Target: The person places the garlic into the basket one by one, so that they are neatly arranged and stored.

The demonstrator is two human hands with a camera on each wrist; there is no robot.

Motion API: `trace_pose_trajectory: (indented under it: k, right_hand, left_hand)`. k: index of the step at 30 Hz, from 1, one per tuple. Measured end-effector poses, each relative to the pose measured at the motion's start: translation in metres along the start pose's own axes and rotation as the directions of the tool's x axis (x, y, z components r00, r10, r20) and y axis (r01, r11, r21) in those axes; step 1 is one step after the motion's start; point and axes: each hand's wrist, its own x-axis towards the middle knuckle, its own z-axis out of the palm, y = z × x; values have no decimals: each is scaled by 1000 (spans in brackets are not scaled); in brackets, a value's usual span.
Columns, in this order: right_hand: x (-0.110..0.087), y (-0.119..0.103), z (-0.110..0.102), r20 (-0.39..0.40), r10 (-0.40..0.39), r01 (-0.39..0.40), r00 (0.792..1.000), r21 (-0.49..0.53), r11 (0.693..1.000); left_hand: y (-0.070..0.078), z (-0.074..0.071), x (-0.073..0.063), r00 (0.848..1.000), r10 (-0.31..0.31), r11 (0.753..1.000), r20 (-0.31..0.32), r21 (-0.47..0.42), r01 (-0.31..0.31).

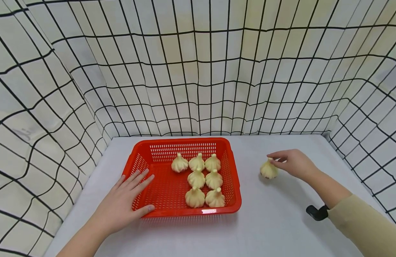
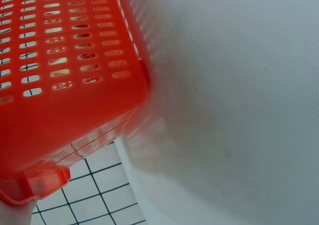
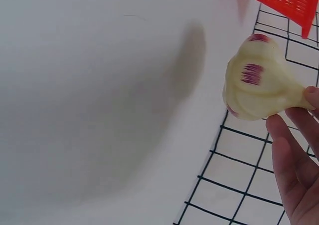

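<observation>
My right hand [image 1: 294,164] pinches a garlic bulb [image 1: 268,170] by its stem, to the right of the red basket [image 1: 235,185]. Purple marks show on the pale bulb [image 3: 256,80] in the right wrist view, where thumb and fingers meet at its neck. With fingers spread, my left hand [image 1: 124,207] rests over the basket's left rim. Inside the basket, several garlic bulbs [image 1: 196,178] stand stem up in the middle and right part, while red floor shows at the left. The left wrist view takes in the basket's slotted side [image 2: 65,105] and little of the hand.
A white table [image 1: 265,221] lies under everything. Black netting [image 1: 217,85] over pale sheets rises at the back and both sides. A black strap piece [image 1: 317,212] sticks out from the right wrist by the beige sleeve [image 1: 365,225].
</observation>
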Motion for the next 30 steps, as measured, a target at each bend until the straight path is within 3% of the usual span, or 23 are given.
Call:
trace_pose_trajectory:
  k: [15, 30]
  right_hand:
    - [20, -36, -30, -90, -15, 20, 996, 64, 998]
    - [58, -92, -22, -87, -80, 95, 993, 183, 978]
  left_hand:
    - [1, -2, -2, 1000, 0, 1000, 2, -6, 0]
    - [-1, -1, 0, 1000, -3, 1000, 0, -13, 3]
